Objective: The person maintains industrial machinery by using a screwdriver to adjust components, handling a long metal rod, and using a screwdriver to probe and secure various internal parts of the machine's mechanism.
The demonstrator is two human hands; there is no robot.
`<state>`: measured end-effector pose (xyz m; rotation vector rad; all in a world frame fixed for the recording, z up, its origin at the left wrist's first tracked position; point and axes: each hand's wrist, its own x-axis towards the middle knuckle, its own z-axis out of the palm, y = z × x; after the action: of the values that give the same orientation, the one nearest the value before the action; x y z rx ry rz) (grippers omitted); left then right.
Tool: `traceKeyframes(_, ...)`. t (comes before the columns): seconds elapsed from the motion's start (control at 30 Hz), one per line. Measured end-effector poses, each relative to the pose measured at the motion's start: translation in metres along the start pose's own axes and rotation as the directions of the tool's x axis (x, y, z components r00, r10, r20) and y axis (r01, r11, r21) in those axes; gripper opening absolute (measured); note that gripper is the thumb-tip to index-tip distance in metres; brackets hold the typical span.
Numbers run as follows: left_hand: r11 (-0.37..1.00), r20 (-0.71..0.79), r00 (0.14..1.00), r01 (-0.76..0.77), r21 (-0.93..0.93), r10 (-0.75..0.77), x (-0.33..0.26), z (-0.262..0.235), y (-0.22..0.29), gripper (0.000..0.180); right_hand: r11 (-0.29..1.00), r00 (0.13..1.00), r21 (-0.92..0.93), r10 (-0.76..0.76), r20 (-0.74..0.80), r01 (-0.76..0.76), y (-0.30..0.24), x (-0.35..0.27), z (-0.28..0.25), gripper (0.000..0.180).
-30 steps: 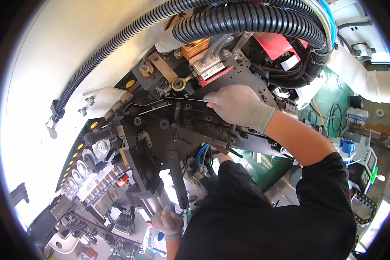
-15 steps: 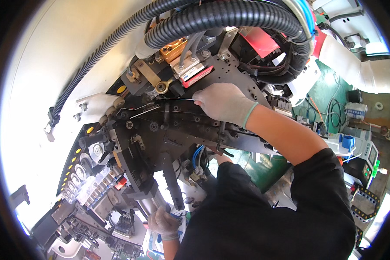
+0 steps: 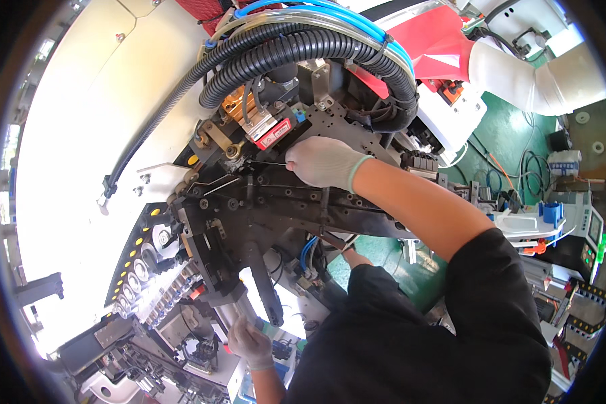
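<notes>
My right hand, in a pale glove with a green-edged cuff, is closed over the dark machine plate and pinches a thin metal rod. The rod points left, toward a brass-coloured rod end and a small silvery tangle beside it. Its kind does not show. At the lower left, my gloved left hand is closed with curled fingers beside a metal post. What those fingers hold, if anything, is hidden. A thin bright strip lies below the rod on the black frame.
Thick black corrugated hoses arch over the work area. A red-and-metal block stands just above my right hand. A black lever arm hangs between my hands. Several silver rollers line the left side; a control box stands at right.
The whole view has shifted, showing more of the machine's top and the red duct. My right hand keeps its pinch on the rod near the same spot; my left hand stays by the post.
</notes>
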<state>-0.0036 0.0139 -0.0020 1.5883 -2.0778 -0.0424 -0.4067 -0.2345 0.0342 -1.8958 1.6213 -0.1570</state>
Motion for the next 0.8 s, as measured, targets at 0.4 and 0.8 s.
traceKeyframes(0.4, 0.999, 0.004, 1.000, 0.009, -0.034, -0.009, 0.002, 0.000, 0.001, 0.024, 0.191, 0.972, 0.956, 0.116, 0.205, -0.224, -0.049, -0.083, 0.020, 0.062)
traceKeyframes(0.8, 0.997, 0.089, 0.996, 0.016, -0.081, -0.009, 0.008, -0.012, 0.007, 0.025, -0.216, 0.879, 0.911, 0.257, 0.401, -0.352, -0.114, -0.059, 0.021, 0.041)
